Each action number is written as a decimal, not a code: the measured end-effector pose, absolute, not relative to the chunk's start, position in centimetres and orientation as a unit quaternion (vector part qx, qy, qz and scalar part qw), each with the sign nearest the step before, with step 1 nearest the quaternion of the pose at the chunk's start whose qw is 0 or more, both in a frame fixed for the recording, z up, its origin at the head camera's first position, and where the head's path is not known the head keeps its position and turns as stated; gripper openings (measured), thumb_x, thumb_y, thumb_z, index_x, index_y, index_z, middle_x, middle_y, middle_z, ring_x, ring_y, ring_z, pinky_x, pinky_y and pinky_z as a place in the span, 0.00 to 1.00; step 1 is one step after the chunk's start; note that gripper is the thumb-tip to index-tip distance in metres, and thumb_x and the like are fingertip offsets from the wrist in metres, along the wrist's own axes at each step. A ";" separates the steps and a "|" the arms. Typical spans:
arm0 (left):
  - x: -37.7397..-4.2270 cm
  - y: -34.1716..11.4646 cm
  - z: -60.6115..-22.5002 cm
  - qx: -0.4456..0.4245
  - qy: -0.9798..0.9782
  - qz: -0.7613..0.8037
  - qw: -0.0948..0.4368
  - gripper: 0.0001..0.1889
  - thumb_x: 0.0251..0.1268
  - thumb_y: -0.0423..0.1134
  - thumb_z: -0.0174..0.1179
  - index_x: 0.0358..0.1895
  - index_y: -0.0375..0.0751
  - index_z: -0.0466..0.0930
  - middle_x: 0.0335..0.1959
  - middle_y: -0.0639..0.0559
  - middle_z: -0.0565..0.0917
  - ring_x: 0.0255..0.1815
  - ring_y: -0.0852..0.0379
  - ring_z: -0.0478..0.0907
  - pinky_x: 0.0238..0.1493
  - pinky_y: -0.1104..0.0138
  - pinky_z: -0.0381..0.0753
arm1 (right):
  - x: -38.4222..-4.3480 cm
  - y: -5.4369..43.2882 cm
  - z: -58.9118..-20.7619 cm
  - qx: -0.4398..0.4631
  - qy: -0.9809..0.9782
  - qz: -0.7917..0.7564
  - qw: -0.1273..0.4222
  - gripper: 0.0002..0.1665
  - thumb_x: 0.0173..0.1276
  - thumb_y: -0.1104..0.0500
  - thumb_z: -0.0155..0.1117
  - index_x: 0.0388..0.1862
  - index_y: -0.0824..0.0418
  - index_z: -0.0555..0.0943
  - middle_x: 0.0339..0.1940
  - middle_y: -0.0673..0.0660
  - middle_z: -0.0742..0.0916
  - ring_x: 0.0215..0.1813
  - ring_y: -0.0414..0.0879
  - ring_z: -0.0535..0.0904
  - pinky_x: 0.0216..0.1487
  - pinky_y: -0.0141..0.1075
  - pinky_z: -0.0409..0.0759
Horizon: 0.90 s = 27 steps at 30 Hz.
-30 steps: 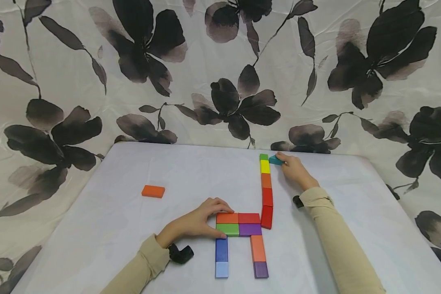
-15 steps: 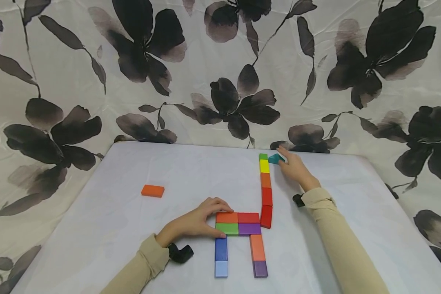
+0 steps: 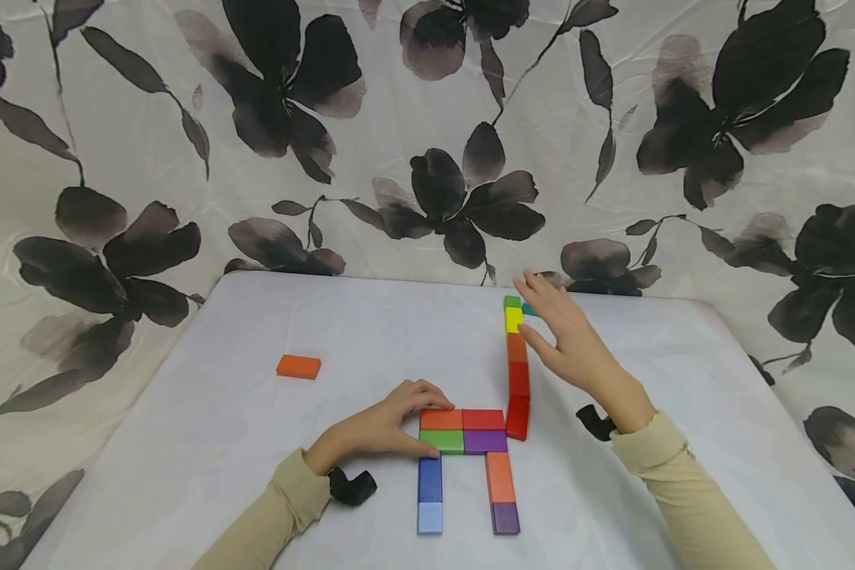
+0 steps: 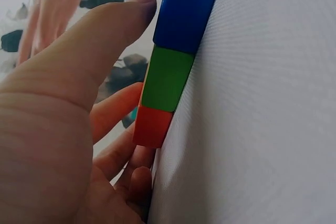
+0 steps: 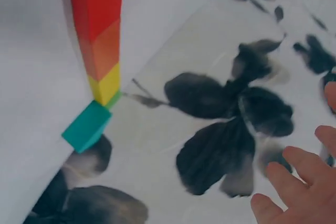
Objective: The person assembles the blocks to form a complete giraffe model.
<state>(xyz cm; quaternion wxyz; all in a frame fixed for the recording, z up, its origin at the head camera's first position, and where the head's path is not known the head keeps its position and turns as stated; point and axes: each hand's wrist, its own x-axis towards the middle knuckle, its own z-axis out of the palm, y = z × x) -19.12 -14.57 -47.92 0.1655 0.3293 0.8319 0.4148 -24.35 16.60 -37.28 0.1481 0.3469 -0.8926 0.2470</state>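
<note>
My left hand [image 3: 385,423] rests at the left end of a flat block figure, its thumb at the lower edge and fingertips at the upper edge, spanning an orange block [image 3: 442,419] and a green block [image 4: 168,80]. Beside them lie a red block [image 3: 483,419] and a purple block [image 3: 484,442]. Above the table my right hand [image 3: 577,344] is spread and holds nothing. Under its fingers, a teal triangular block [image 5: 86,124] lies against the far end of a column of red, orange, yellow [image 3: 514,320] and small green blocks. The hand partly hides the teal block in the head view.
Two legs reach toward me: a blue block [image 3: 431,480] over a light blue one [image 3: 430,518], and an orange block [image 3: 500,476] over a purple one [image 3: 505,518]. A loose orange block [image 3: 298,366] lies at left. Floral cloth [image 3: 370,95] hangs behind the white table [image 3: 221,443].
My right hand has let go of the teal block, spread its fingers and drawn back toward me. The teal block stays beside the column's far end. My left hand has kept its place.
</note>
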 end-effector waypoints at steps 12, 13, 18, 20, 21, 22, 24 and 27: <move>-19.2 -14.8 -47.2 0.311 0.832 0.422 0.181 0.32 0.61 0.51 0.68 0.68 0.52 0.70 0.63 0.61 0.71 0.66 0.60 0.65 0.69 0.52 0.63 | -15.7 16.0 -43.2 0.399 -0.908 0.116 -0.053 0.43 0.75 0.41 0.54 0.82 0.51 0.51 0.82 0.53 0.51 0.81 0.58 0.45 0.73 0.64 0.46; -19.2 -14.9 -47.0 0.308 0.833 0.422 0.181 0.32 0.62 0.51 0.68 0.68 0.51 0.70 0.63 0.61 0.72 0.66 0.59 0.66 0.69 0.52 0.64 | -15.5 16.1 -43.5 0.398 -0.907 0.118 -0.074 0.42 0.76 0.40 0.52 0.82 0.51 0.52 0.82 0.52 0.51 0.81 0.57 0.44 0.73 0.63 0.45; -19.0 -17.2 -45.7 0.309 0.851 0.401 0.141 0.28 0.68 0.50 0.64 0.68 0.46 0.71 0.64 0.56 0.72 0.66 0.55 0.67 0.67 0.51 0.65 | -14.9 16.6 -44.5 0.390 -0.900 0.135 -0.138 0.40 0.78 0.36 0.44 0.82 0.50 0.51 0.83 0.49 0.50 0.81 0.52 0.41 0.75 0.58 0.43; -18.9 -18.7 -45.0 0.307 0.868 0.375 0.111 0.26 0.70 0.48 0.61 0.68 0.44 0.71 0.66 0.52 0.71 0.68 0.52 0.65 0.68 0.48 0.64 | -14.9 16.8 -44.7 0.386 -0.899 0.145 -0.148 0.40 0.78 0.35 0.43 0.82 0.49 0.51 0.83 0.48 0.50 0.81 0.52 0.41 0.76 0.56 0.43; -18.9 -19.6 -44.7 0.302 0.878 0.358 0.095 0.25 0.71 0.47 0.61 0.68 0.43 0.71 0.68 0.49 0.70 0.70 0.49 0.63 0.69 0.46 0.62 | -14.9 16.9 -44.8 0.385 -0.898 0.149 -0.152 0.40 0.78 0.35 0.43 0.82 0.49 0.51 0.83 0.48 0.50 0.81 0.52 0.41 0.76 0.56 0.44; -18.9 -20.5 -44.4 0.293 0.891 0.338 0.079 0.25 0.72 0.45 0.60 0.68 0.42 0.71 0.69 0.46 0.69 0.71 0.46 0.61 0.69 0.44 0.60 | -14.9 17.0 -44.9 0.384 -0.897 0.152 -0.155 0.40 0.78 0.35 0.43 0.82 0.49 0.51 0.83 0.48 0.49 0.81 0.51 0.40 0.76 0.55 0.45; -18.8 -22.5 -44.1 0.267 0.917 0.293 0.051 0.25 0.72 0.43 0.59 0.69 0.40 0.71 0.71 0.39 0.66 0.73 0.38 0.58 0.68 0.39 0.57 | -14.9 17.1 -45.1 0.383 -0.896 0.157 -0.159 0.40 0.77 0.35 0.42 0.82 0.48 0.51 0.83 0.47 0.49 0.81 0.51 0.40 0.76 0.55 0.46; -18.5 -25.1 -43.9 0.210 0.947 0.239 0.044 0.27 0.72 0.41 0.58 0.71 0.37 0.68 0.73 0.29 0.60 0.74 0.28 0.51 0.66 0.32 0.50 | -15.0 17.2 -45.2 0.383 -0.895 0.162 -0.162 0.40 0.77 0.35 0.43 0.82 0.48 0.51 0.83 0.47 0.49 0.81 0.51 0.39 0.75 0.55 0.47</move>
